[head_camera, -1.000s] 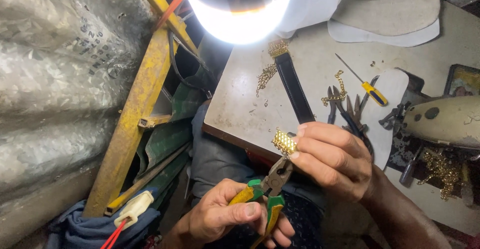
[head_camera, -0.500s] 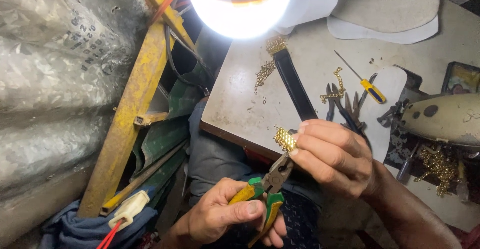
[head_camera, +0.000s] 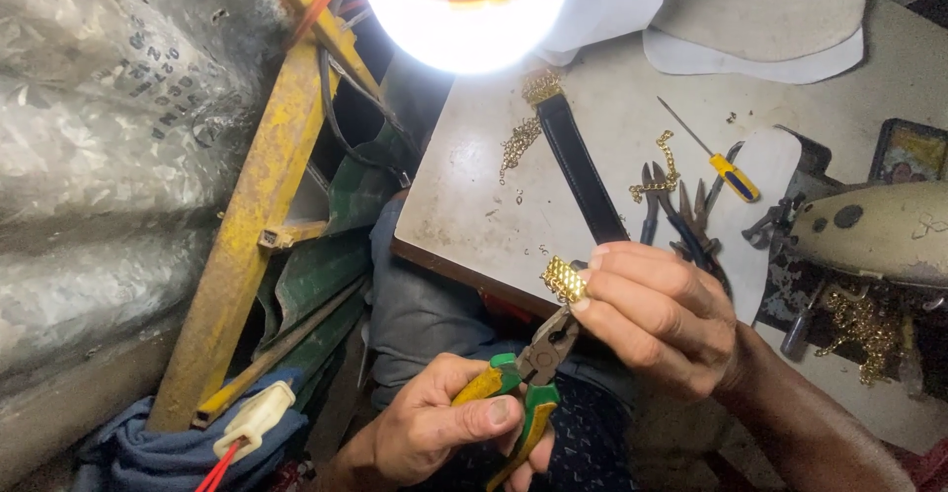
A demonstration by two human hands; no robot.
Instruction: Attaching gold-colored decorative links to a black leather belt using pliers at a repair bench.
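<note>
My right hand (head_camera: 657, 314) pinches a small gold mesh ornament (head_camera: 564, 279) fixed to the near end of a black strap (head_camera: 581, 171) that runs back across the worktable (head_camera: 464, 205). My left hand (head_camera: 439, 428) grips pliers (head_camera: 523, 383) with yellow and green handles. The plier jaws point up and touch the underside of the gold ornament. A second gold ornament (head_camera: 541, 87) sits at the strap's far end.
Loose gold chain (head_camera: 517, 142), a yellow-handled screwdriver (head_camera: 726, 168), scissors and more pliers (head_camera: 681, 210) lie on the table. Insole shapes (head_camera: 760, 28) rest at the back. A bright lamp (head_camera: 464, 8) glares overhead. A yellow metal frame (head_camera: 267, 186) stands at the left.
Both hands stay in place, with the pliers still at the gold ornament. The view has shifted only slightly.
</note>
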